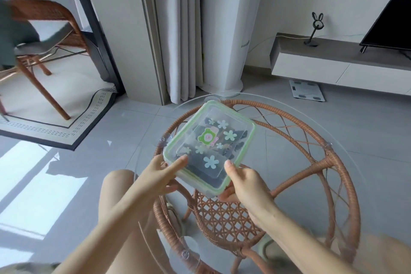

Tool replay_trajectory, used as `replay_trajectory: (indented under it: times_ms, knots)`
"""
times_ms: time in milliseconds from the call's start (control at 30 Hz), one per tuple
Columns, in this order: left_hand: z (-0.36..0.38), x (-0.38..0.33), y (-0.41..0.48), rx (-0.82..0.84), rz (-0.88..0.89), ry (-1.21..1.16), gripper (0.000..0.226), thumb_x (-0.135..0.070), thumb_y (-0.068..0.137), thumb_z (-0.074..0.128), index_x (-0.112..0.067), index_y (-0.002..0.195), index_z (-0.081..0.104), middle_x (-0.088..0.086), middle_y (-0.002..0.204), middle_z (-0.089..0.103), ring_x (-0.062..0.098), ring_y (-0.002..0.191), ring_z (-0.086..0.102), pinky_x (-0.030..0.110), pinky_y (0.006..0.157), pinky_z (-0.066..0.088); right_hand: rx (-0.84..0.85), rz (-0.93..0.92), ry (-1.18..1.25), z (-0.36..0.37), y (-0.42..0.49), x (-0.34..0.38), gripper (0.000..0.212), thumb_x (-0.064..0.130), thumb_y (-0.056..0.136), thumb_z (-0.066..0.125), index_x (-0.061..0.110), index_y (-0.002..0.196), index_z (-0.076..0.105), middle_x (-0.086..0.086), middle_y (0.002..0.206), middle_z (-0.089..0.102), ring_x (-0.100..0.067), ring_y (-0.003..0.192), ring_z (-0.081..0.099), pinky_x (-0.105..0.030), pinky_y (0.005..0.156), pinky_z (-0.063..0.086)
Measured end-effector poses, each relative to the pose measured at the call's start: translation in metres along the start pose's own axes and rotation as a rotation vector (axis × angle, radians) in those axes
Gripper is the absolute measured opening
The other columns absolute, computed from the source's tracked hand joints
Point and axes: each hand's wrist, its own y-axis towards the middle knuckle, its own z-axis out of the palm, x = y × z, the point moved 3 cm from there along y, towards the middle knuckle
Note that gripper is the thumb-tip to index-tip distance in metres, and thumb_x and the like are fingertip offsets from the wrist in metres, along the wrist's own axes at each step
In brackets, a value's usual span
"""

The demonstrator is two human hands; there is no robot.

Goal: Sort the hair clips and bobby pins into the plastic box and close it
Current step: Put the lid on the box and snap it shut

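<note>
A clear plastic box [239, 128] with a green-rimmed lid and flower stickers is held tilted above the round glass table top [364, 155]. The lid sits on the box. Dark hair clips show dimly through the lid. My left hand [160, 173] grips the box's near left corner, thumb on the lid, fingers underneath. My right hand [242, 181] grips the near right corner the same way, thumb on top of the lid. No loose clips or pins show on the glass.
The glass top rests on a rattan frame [329, 162] with a woven lower shelf. My bare knee [117, 182] is at the table's left edge. Beyond stand curtains, a low TV cabinet [311, 62] with a bathroom scale under it, and a rattan chair [44, 35].
</note>
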Motion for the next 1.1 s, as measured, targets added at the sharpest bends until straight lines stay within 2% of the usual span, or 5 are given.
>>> replay_trajectory:
  times_ms: [133,267,533,700,1100]
  knots:
    - [-0.027,0.006,-0.018,-0.267,0.182,-0.37,0.046,-0.024,0.073,0.075,-0.028,0.112,0.052,0.004,0.093,0.075,0.026,0.078,0.073,0.046,0.072,0.06,0.015,-0.126,-0.063,0.058,0.01,0.013,0.077,0.069,0.078,0.042,-0.005,0.073,0.06,-0.021,0.072,0.069,-0.033,0.068,0.067,-0.049,0.065,0.056]
    - [-0.089,0.013,-0.012,-0.493,0.24,-0.5,0.067,-0.025,0.071,0.076,-0.019,0.128,0.041,0.012,0.1,0.069,0.03,0.082,0.07,0.043,0.066,0.06,0.166,-0.244,-0.161,0.092,0.022,0.041,0.053,0.052,0.09,0.042,0.003,0.084,0.062,-0.01,0.088,0.071,-0.021,0.083,0.067,-0.043,0.081,0.054]
    - [-0.222,0.023,0.031,-0.705,0.198,-0.325,0.061,-0.028,0.079,0.07,-0.005,0.127,0.042,0.022,0.1,0.063,0.038,0.083,0.065,0.043,0.068,0.058,-0.404,-0.332,-0.851,-0.031,0.089,0.022,0.042,0.038,0.094,0.042,0.01,0.123,0.052,-0.01,0.124,0.061,-0.029,0.109,0.059,-0.035,0.087,0.046]
    - [-0.256,0.041,0.094,-0.574,0.021,-0.157,0.063,-0.035,0.074,0.074,-0.015,0.129,0.049,0.019,0.107,0.064,0.037,0.084,0.068,0.038,0.055,0.06,-0.388,-0.23,-1.119,-0.084,0.119,-0.011,0.052,0.043,0.094,0.035,0.008,0.133,0.045,-0.015,0.143,0.043,-0.03,0.133,0.037,-0.043,0.11,0.027]
    - [-0.188,0.108,0.213,-0.011,-0.25,0.11,0.041,-0.036,0.083,0.061,-0.007,0.113,0.061,0.022,0.095,0.067,0.03,0.073,0.069,0.032,0.057,0.06,-0.533,-0.236,-1.099,-0.094,0.125,-0.02,0.07,0.053,0.083,0.021,0.008,0.123,0.055,-0.012,0.135,0.053,-0.028,0.129,0.044,-0.044,0.101,0.039]
